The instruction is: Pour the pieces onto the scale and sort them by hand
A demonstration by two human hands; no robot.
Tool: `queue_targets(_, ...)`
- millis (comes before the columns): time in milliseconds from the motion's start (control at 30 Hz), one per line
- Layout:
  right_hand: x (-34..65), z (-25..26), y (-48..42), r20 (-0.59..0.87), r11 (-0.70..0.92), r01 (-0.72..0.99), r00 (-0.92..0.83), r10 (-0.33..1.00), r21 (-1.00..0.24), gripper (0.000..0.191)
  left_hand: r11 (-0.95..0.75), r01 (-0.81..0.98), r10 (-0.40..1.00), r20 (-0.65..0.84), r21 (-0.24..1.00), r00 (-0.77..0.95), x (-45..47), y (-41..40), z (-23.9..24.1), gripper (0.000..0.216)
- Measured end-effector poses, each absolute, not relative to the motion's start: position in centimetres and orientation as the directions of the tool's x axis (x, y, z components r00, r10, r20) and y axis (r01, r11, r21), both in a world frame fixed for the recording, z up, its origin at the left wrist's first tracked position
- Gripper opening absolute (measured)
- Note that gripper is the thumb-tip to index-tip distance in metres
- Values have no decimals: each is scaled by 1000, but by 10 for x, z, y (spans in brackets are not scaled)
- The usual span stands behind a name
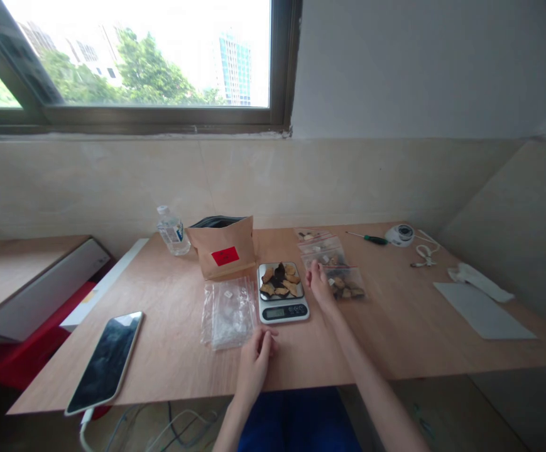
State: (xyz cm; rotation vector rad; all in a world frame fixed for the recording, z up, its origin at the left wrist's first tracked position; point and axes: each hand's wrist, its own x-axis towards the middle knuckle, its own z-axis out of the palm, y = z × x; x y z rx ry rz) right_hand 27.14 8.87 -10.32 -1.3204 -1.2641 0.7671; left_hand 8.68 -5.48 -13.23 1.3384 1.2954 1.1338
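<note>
While the loosely curled left hand [256, 358] rests empty, the open right hand [320, 282] touches the filled bag [345, 284].

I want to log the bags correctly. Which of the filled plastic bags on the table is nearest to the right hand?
The filled bag closest to the table's front edge, holding brown pieces. The right hand rests at its left edge; the other two lie farther back.

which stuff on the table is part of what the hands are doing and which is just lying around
In use: scale, dried pieces, filled bags, empty bags, paper pouch.
Lying about: phone, water bottle, screwdriver, paper sheet.
</note>
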Motion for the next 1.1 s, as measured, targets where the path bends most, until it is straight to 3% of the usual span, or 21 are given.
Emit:
queue_targets(133, 271, -109, 112, 326, 228, 424, 175, 929, -877, 38, -4, 218, 999, -5, 976, 41, 87, -56, -129, 33)
queue_targets(267, 268, -118, 133, 329, 232, 526, 96, 940, -818, 36, -2, 247, 999, -9, 969, 43, 88, -56, -125, 34)
queue_targets(533, 272, -132, 148, 240, 182, 442, 80, 967, -878, 31, -18, 272, 999, 5, 962, 49, 89, -58, -122, 32)
queue_targets(733, 286, -126, 145, 252, 147, 426, 201, 947, -893, 28, -32, 264, 999, 20, 964, 46, 89, -58, -123, 31)
queue_targets(933, 306, -138, 85, 294, 153, 442, 270, 917, -884, 31, -28, 276, 999, 15, 961, 49, 89, -58, -123, 31)
queue_targets(1100, 311, -154, 26, 321, 161, 536, 218, 922, -829, 26, -42, 313, 998, 25, 949, 59, 89, -59, -122, 31)
